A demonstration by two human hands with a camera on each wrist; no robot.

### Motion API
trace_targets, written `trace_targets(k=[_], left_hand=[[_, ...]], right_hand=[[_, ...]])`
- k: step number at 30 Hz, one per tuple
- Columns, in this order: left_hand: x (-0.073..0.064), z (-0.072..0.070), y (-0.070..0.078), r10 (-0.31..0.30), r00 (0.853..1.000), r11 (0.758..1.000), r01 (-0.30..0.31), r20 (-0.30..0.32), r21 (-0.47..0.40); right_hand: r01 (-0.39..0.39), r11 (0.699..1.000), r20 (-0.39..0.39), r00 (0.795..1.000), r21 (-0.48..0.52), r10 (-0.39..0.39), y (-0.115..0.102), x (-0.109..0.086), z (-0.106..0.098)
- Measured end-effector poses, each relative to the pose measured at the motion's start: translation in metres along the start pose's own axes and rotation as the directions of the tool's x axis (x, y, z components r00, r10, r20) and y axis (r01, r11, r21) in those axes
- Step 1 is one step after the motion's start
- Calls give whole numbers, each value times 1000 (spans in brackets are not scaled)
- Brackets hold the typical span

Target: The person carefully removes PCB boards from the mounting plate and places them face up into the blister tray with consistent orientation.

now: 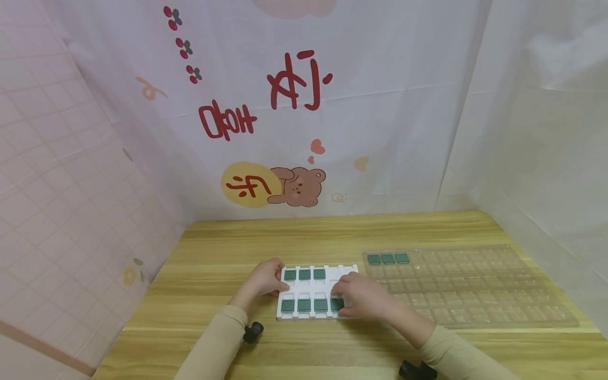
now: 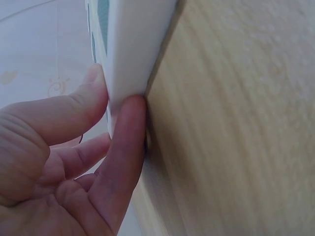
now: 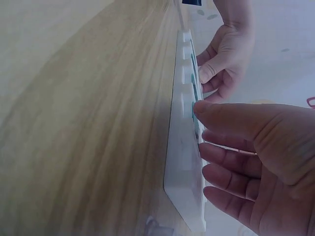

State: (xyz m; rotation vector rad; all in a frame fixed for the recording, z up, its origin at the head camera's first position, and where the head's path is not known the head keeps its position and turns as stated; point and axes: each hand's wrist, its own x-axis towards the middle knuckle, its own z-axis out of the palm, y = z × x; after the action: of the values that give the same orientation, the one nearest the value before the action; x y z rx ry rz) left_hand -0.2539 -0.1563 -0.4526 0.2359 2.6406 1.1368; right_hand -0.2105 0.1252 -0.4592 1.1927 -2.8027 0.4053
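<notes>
A white tray [image 1: 307, 288] with two rows of slots lies on the wooden table. Small green square chips [image 1: 287, 305] sit in its near row, and a few more green chips [image 1: 304, 275] fill part of its far row. My left hand [image 1: 266, 278] grips the tray's left end; in the left wrist view the thumb is on the upper face and a finger lies against the side. Over the tray's right end is my right hand [image 1: 363, 296]. Its thumb [image 3: 216, 112] touches the rightmost near-row chip [image 1: 336, 304], and the other fingers reach over the tray, loosely bent.
To the right lies a large clear plastic tray [image 1: 456, 285] with many compartments, close to the white one. Three green chips [image 1: 388, 258] sit in its far left corner. Fabric walls with printed drawings [image 1: 296, 187] stand behind and beside the wooden table [image 1: 228, 243].
</notes>
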Motion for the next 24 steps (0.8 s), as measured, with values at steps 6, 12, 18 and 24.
trace_targets(k=[6, 12, 18, 24], left_hand=[[0, 1, 0, 3, 1000, 1000, -3, -4, 5], [0, 1, -1, 5, 1000, 1000, -5, -2, -5], [0, 1, -1, 6, 1000, 1000, -7, -4, -16], [0, 0, -1, 7, 1000, 1000, -7, 1, -7]], right_hand=[[-8, 1000, -3, 1000, -25, 7, -2, 1, 3], [-8, 999, -19, 1000, -44, 7, -4, 2, 3], [-9, 998, -20, 1000, -68, 8, -4, 2, 4], [-18, 996, -15, 1000, -82, 17, -4, 2, 5]])
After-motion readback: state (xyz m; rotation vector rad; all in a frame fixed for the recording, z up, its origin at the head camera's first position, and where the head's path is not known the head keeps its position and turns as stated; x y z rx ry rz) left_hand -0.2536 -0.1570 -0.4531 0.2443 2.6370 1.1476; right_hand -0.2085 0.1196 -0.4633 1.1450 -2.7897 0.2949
